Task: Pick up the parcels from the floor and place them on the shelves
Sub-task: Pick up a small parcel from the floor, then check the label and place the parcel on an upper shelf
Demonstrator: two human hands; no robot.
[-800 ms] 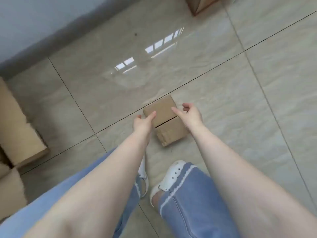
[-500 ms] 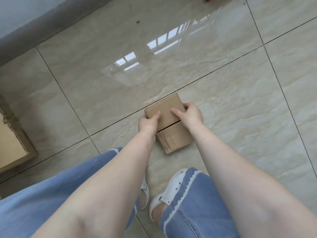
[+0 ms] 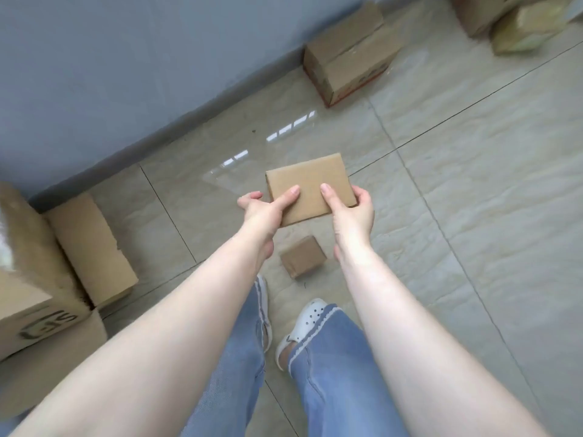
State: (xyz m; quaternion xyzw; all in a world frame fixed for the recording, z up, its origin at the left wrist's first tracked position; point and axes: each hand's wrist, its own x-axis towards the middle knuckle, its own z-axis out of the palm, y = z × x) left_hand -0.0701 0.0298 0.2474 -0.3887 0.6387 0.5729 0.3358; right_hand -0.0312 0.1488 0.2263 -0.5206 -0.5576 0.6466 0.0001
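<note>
A flat brown cardboard parcel is held up off the tiled floor between both hands. My left hand grips its near left corner, thumb lying on top. My right hand grips its near right edge, thumb on top too. Below it, a smaller brown parcel lies on the floor just ahead of my feet. No shelves are in view.
A taped carton stands by the grey wall at the upper middle. More cartons sit at the top right. A stack of large boxes fills the left side. Pale glossy floor tiles stretch to the right.
Both hands closed on the upper parcel and lifted it off the floor. The smaller parcel beside it stayed down. The view has risen, showing the wall and more boxes.
</note>
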